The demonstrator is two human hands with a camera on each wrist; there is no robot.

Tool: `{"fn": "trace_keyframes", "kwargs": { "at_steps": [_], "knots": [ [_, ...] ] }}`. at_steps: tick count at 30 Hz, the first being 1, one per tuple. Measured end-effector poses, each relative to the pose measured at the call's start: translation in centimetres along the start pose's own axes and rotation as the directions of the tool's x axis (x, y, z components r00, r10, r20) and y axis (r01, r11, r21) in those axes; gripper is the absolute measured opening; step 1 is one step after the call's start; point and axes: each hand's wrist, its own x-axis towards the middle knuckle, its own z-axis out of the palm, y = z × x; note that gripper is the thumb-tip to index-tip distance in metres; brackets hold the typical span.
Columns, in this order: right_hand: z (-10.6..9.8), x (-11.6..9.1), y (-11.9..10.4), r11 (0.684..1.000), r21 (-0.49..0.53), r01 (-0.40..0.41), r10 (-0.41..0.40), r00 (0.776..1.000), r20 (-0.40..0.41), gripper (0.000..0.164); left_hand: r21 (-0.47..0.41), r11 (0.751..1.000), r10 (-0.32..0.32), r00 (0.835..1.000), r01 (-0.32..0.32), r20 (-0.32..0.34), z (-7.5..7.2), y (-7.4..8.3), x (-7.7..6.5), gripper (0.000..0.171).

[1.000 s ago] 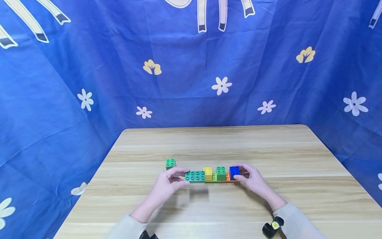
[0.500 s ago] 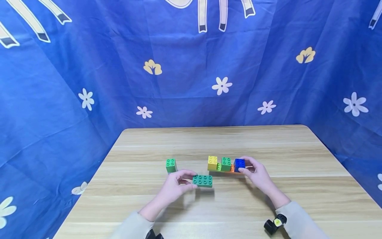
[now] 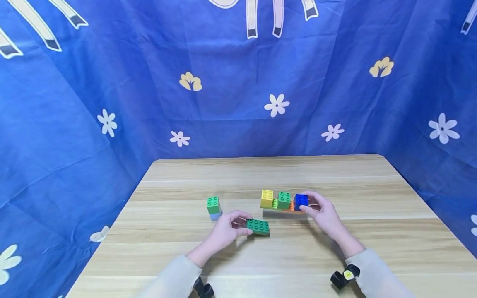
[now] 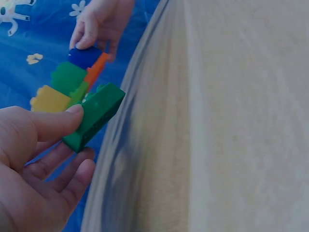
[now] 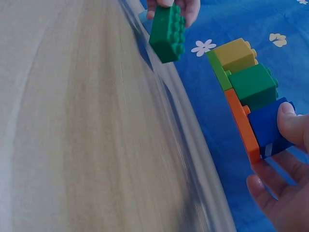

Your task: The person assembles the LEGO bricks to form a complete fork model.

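Observation:
My left hand [image 3: 225, 230] pinches a long dark green building brick [image 3: 258, 227] by its left end, studs up and slightly turned. In the left wrist view the thumb lies along one side of that brick [image 4: 96, 116]. My right hand [image 3: 326, 216] grips a blue brick [image 3: 301, 201] at the right end of a joined row. A yellow brick [image 3: 266, 198] and a green brick [image 3: 284, 200] stand on the same row, with gaps between them. Underneath run a thin lime plate [image 5: 219, 71] and a thin orange plate [image 5: 242, 126]. The row and the long brick are apart, both held above the table.
Left of the row, a green brick [image 3: 213, 204] sits on a light blue one [image 3: 215, 216] on the wooden table [image 3: 298, 265]. A blue patterned cloth [image 3: 238, 120] hangs behind the table and at its sides.
The long green brick was against the row's left end and is now separate. My right hand has moved the row back and right; my left hand has shifted right and slightly nearer.

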Motion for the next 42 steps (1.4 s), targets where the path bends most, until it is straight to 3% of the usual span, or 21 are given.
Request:
{"fn": "trace_keyframes", "kwargs": {
  "at_steps": [4, 11, 19, 34, 38, 42],
  "knots": [
    [-0.1, 0.1, 0.3, 0.999, 0.023, 0.026, -0.026, 1.000, -0.001, 0.035, -0.004, 1.000, -0.016, 1.000, 0.016, -0.006, 0.4, -1.2, 0.5, 0.036],
    [-0.3, 0.1, 0.1, 0.998, 0.055, 0.044, -0.044, 0.999, 0.010, 0.036, 0.009, 1.000, 0.007, 1.000, -0.007, 0.007, 1.1, -1.8, 1.0, 0.036],
    [-0.2, 0.2, -0.1, 0.996, 0.065, 0.053, -0.054, 0.999, 0.005, 0.036, 0.080, 0.997, 0.000, 1.000, 0.000, -0.005, 1.2, -2.1, 1.5, 0.035],
    [0.3, 0.1, -0.4, 0.997, 0.072, 0.034, -0.035, 0.999, 0.022, 0.035, 0.116, 0.993, -0.001, 1.000, -0.001, 0.020, 1.5, -2.1, 1.8, 0.040],
    [0.5, 0.2, -0.5, 0.996, 0.083, 0.031, -0.033, 0.999, 0.028, 0.035, 0.103, 0.995, -0.008, 1.000, 0.005, 0.027, 1.3, -2.2, 1.7, 0.047],
    [0.8, 0.2, -0.4, 0.995, 0.092, 0.023, -0.027, 0.999, 0.040, 0.035, 0.027, 0.999, -0.024, 1.000, 0.023, 0.013, 1.0, -1.9, 1.5, 0.051]
  ]
}}
